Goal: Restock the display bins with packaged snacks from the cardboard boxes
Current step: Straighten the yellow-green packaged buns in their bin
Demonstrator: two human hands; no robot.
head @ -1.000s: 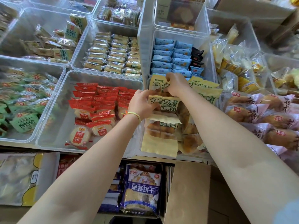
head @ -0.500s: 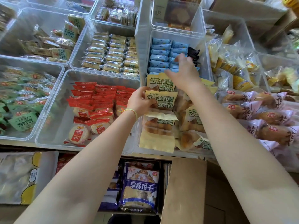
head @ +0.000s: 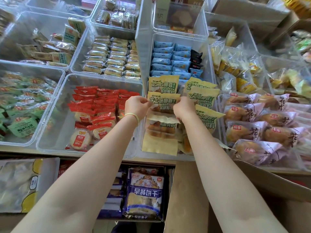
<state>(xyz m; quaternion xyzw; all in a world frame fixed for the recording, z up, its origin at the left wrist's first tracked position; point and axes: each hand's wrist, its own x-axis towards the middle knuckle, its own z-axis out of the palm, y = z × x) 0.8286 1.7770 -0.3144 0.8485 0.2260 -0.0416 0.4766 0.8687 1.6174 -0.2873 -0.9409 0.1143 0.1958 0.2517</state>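
Packaged snacks lie nearest in a cardboard box (head: 185, 190) at the bottom edge, its brown flap rising between the forearms, with a blue-and-white biscuit bag (head: 145, 193) upright on the shelf just left of it. Above that, a clear display bin (head: 143, 125) holds yellow packets with green lettering, stacked in two overlapping columns. Both hands meet over the left column — the left hand (head: 137, 107), with a thin yellow band at the wrist, pinches the left edge of one yellow packet (head: 161, 102) between curled fingers and thumb, and the right hand (head: 184, 109) has its fingers curled round the same packet's right edge. The packet sits tilted up, second from the back of its column, overlapping the ones in front. Just left, a neighbouring bin (head: 55, 115) holds red-wrapped round crackers (head: 94, 115); just right lie pink-and-white bread packs (head: 262, 125). Farther back, directly behind the yellow packets, light blue packets (head: 168, 61) stand in neat rows — beside them, on the left, rows of pale gold wafers (head: 111, 58).
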